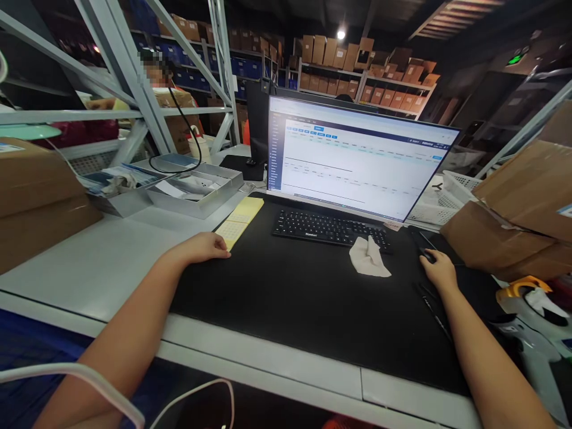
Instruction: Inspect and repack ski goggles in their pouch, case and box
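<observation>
Shelves [364, 76] of cardboard boxes run across the dim back of the room, and a person [156, 74] shows behind the metal frame [154, 113] at the left. Across the pale desk [125, 256] lies a black mat [290, 298]; its front edge runs close to the desk's front edge, and its middle gives a wide open stretch between the two forearms.

At the mat's left side, the left hand [206, 247] touches the near end of a yellow paper pad [241, 219]; its grip is curled, fingers close together, but I cannot tell whether paper is pinched. Over on the right, the right hand [440, 271] has its grip closed over a black mouse [428, 255], with a pen [435, 316] lying just beside that forearm.

Ahead, the monitor [353, 161] walls off the far side, the keyboard [317, 227] in front of it. A crumpled tissue [370, 259] overlaps the keyboard's near right part and juts onto the mat. Leftward, an open grey box [201, 202] stands beyond the pad, and a big carton [40, 202] takes up the desk's left end. Stacked cartons [522, 208] and a white basket [458, 187] crowd the far right
</observation>
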The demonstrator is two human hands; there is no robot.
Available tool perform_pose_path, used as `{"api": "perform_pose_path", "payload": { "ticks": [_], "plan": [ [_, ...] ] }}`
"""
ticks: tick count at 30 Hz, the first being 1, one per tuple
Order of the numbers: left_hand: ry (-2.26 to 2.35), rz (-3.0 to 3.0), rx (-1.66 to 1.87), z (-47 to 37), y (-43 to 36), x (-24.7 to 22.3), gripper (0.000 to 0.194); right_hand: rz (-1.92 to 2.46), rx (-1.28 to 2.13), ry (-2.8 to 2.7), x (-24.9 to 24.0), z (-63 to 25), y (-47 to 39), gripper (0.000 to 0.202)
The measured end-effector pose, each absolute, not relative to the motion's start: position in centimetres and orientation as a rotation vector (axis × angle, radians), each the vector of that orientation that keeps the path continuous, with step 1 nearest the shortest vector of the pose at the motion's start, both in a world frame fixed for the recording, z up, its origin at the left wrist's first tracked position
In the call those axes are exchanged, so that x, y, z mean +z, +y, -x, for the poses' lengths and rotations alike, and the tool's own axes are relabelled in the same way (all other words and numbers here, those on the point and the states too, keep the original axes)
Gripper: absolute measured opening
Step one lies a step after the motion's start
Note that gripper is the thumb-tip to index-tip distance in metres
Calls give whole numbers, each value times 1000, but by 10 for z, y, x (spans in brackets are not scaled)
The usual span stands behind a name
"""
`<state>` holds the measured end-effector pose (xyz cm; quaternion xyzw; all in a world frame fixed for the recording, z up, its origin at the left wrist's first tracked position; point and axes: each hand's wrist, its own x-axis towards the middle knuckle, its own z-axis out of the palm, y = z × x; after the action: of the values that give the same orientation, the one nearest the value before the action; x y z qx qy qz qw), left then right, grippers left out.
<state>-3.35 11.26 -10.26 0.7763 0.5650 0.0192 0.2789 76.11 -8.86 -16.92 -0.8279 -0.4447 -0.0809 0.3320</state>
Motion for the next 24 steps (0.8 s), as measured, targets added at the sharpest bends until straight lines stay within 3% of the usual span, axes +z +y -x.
{"api": "perform_pose_path", "payload": {
  "ticks": [13,24],
  "plan": [
    [1583,-2145,21,16,105,-100,22,2138,-213,-1190,-165,-758,-86,42],
    [1675,-2267,-25,-2,94,-91,15,2128,-229,-1179,-162,-753,-85,40]
  ]
}}
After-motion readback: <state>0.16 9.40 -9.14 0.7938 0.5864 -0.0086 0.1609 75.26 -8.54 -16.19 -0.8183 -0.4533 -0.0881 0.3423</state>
